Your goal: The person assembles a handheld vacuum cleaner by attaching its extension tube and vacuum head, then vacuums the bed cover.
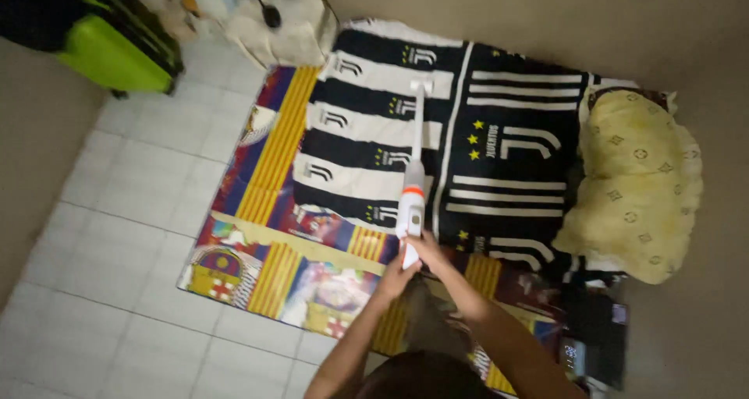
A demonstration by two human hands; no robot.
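A white stick vacuum (413,182) with an orange ring reaches out over a black-and-white striped bedsheet (484,145), its nozzle resting on the sheet near the far end. My right hand (431,252) grips the vacuum's handle from the right. My left hand (396,276) holds the handle's lower end from the left. Both forearms rise from the bottom of the head view.
A yellow pillow (636,180) lies on the right of the mattress. A colourful striped mat (269,227) covers the white tiled floor (117,235) left of the bed. A lime-green suitcase (113,52) stands top left. A dark device (597,340) sits bottom right. Walls border top and right.
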